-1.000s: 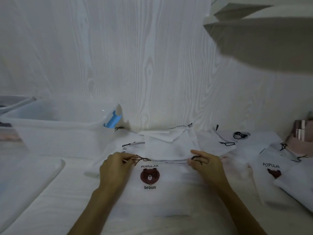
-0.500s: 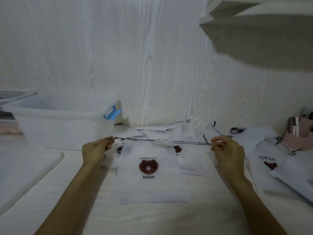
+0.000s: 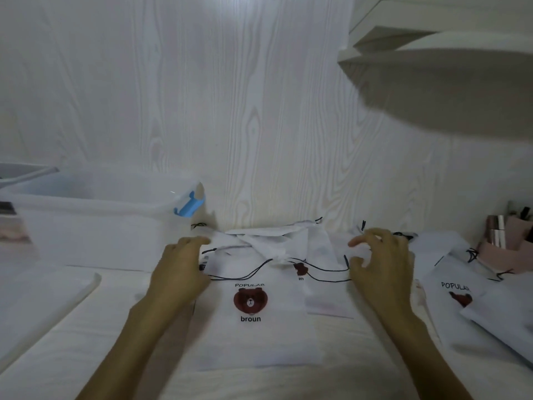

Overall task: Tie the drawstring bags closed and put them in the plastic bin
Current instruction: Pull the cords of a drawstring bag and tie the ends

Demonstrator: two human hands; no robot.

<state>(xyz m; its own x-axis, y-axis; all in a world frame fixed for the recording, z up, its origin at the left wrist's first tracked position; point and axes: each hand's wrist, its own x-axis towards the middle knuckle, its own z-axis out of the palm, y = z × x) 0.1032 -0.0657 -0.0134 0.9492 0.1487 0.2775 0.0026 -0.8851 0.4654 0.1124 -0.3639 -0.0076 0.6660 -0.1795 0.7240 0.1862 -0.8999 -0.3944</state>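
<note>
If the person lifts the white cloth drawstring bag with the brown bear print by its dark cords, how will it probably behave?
The white cloth drawstring bag with the brown bear print lies flat and thin, so it is likely light and floppy and would sag. Its dark cords curve slackly, so they would probably tighten first, bunching the gathered top.

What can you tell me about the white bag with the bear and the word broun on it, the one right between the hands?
The broun bag is a flat white pouch, thin fabric by its look, printed with POPULAR, a brown bear face and broun. It lies face up on the table, its top gathered, overlapping other white bags behind. Its dark drawstrings run slack out both sides toward the left hand and right hand; whether either hand holds them is unclear.
</note>
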